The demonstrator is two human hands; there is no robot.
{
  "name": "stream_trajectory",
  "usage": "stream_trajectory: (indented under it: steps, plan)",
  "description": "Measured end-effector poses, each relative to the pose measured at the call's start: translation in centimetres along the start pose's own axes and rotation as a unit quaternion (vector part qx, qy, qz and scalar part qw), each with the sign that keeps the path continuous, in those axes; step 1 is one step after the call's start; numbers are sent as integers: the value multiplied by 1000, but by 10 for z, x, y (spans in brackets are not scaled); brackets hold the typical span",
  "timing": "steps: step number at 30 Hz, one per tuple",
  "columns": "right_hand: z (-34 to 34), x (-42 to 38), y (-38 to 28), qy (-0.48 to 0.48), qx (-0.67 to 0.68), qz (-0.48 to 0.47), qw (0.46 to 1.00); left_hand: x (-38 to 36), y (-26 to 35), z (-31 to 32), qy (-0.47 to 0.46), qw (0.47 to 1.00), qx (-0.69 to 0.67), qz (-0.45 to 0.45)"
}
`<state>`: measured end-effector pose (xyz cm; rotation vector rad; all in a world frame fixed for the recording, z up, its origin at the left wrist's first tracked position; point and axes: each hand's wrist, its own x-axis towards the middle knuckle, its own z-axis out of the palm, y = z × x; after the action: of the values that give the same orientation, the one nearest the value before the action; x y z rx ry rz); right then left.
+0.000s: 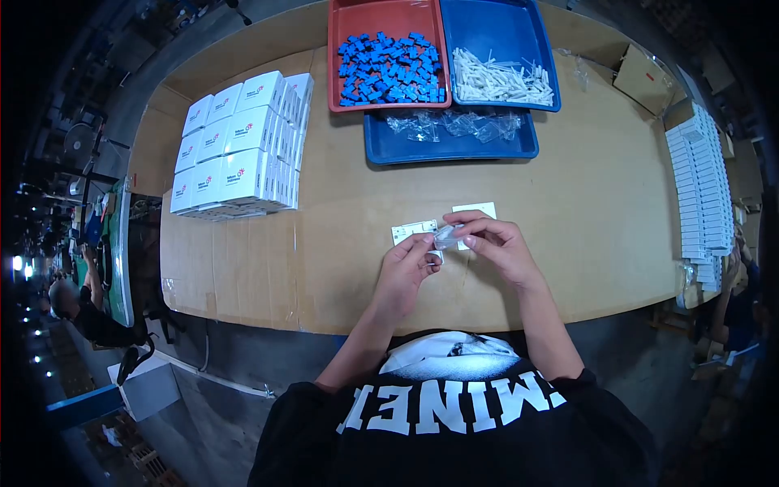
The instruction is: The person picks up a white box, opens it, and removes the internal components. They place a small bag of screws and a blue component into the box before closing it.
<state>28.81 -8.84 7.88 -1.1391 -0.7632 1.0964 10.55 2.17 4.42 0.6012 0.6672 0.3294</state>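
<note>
Near the middle of the cardboard-covered table [349,243], a small clear plastic bag [445,237] is held between both hands. My left hand [408,266] pinches its left side, fingers curled. My right hand [497,243] pinches the bag's right side between thumb and fingers. Under and behind my left hand lies a white piece with small markings [412,231], partly covered. Another white flat piece [485,209] lies behind my right hand, partly hidden by it. What the bag contains is too small to make out.
A red tray [389,16] holds blue parts; a blue tray [491,24] holds white sticks. Clear bags lie in a lower blue tray [450,153]. White boxes [231,146] are stacked left, more white boxes [699,191] right. A person [77,304] is far left, another [738,292] far right.
</note>
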Motion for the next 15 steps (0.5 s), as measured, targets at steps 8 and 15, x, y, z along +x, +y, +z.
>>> stream_trajectory:
  steps: [8,15]
  plan:
    - [-4,-1,10,33,11,75,997,1,-3,3,81,991,67,79]
    - [10,0,20,29,14,88,996,3,-9,-2,50,989,96,101]
